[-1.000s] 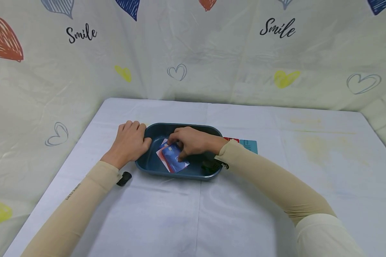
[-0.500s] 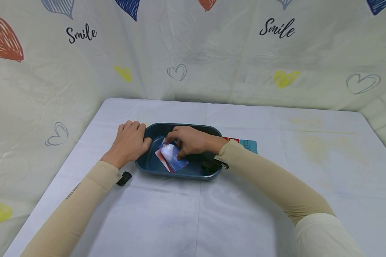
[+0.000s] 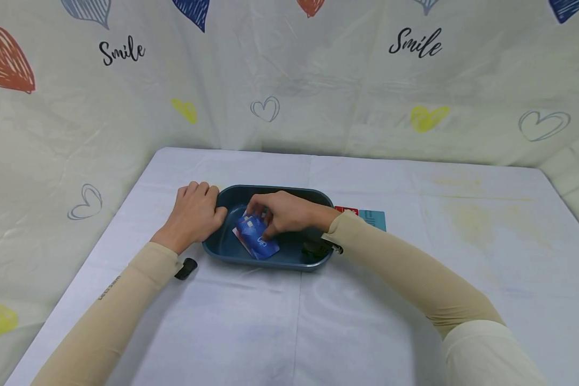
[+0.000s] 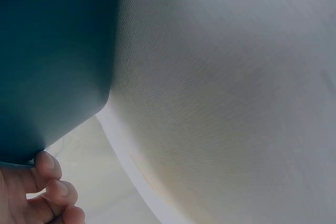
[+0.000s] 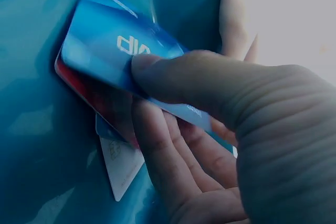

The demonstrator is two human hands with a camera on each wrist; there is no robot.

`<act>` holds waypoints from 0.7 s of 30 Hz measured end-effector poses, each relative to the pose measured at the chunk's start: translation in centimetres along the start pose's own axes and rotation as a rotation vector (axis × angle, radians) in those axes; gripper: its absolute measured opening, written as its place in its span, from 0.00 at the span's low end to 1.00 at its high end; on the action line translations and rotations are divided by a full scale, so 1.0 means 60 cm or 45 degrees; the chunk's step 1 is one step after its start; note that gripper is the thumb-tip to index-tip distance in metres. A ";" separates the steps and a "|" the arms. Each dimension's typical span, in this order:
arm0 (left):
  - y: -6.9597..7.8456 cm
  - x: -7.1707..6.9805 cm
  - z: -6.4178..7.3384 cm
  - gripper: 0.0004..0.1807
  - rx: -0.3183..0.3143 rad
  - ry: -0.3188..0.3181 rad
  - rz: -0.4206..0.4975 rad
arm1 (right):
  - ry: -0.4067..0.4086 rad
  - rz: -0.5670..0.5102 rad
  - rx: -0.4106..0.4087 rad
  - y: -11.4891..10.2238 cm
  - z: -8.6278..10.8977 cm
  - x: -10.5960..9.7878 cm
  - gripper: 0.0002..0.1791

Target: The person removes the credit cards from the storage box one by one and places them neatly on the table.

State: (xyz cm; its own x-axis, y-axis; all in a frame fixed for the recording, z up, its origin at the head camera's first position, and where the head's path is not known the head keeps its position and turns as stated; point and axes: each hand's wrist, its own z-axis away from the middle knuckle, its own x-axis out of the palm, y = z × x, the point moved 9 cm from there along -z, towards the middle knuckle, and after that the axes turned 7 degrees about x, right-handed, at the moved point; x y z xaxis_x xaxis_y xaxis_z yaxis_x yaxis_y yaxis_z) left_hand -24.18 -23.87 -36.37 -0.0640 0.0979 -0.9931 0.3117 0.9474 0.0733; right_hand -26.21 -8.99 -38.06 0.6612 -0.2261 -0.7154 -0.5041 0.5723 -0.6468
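At the middle of the table stands a dark blue-green tray (image 3: 219, 249) with rounded corners. My left hand (image 3: 190, 214) grips its left end, and in the left wrist view the fingers (image 4: 48, 166) curl at the rim. My right hand (image 3: 287, 212) reaches into the tray and pinches a blue card marked VIP (image 5: 105, 40) between thumb and fingers. Beneath that card, the right wrist view shows a red card (image 5: 86, 90) and a white card (image 5: 122, 163), fanned out and partly hidden.
Right of the tray lie a teal card (image 3: 373, 219) and a red card (image 3: 346, 209), partly covered by the right forearm. A white cloth covers the table (image 3: 251, 332). Behind it hangs a pale curtain (image 3: 318, 75) printed with hearts.
The blue card has turned and tilted in my right hand, shifting slightly left and covering more of the cards below. My left hand stays on the tray's end.
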 end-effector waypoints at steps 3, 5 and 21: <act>-0.001 0.001 -0.001 0.18 -0.003 0.000 0.002 | 0.004 -0.036 0.023 0.004 -0.001 0.000 0.31; -0.001 0.001 -0.001 0.18 -0.004 0.000 0.002 | -0.001 -0.073 0.030 0.004 -0.001 0.000 0.31; -0.001 0.000 -0.001 0.19 -0.011 -0.010 0.005 | 0.020 -0.225 -0.047 -0.001 0.003 -0.011 0.24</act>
State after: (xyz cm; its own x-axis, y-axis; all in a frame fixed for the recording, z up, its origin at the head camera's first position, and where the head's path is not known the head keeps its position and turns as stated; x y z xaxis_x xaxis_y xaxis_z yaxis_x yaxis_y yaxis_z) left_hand -24.24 -23.90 -36.38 -0.0553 0.0991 -0.9935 0.3041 0.9495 0.0778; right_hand -26.52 -8.76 -37.48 0.7326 -0.3330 -0.5937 -0.4010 0.4936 -0.7717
